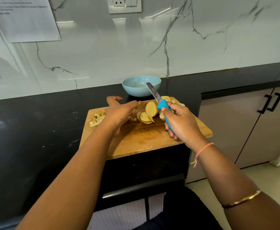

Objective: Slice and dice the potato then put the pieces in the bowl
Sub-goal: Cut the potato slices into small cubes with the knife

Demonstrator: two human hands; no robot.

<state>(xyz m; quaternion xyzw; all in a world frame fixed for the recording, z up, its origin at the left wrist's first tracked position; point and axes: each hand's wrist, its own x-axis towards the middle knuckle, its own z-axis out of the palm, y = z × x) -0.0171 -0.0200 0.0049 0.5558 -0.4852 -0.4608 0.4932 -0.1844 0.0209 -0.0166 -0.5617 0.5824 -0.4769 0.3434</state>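
Round potato slices (pixel 150 112) lie in a loose pile on the wooden cutting board (pixel 141 138). My right hand (pixel 180 122) grips the blue handle of a knife (pixel 159 101), its blade lifted and pointing up-left over the slices toward the bowl. My left hand (pixel 119 112) hovers just left of the slices with fingers spread and relaxed, holding nothing. A light blue bowl (pixel 141 85) stands empty behind the board on the black counter.
Potato peel scraps (pixel 97 118) sit at the board's left edge. The black counter (pixel 36 130) runs left and back to a marble wall. The board overhangs the counter's front edge. Cabinet doors with black handles (pixel 272 102) stand to the right.
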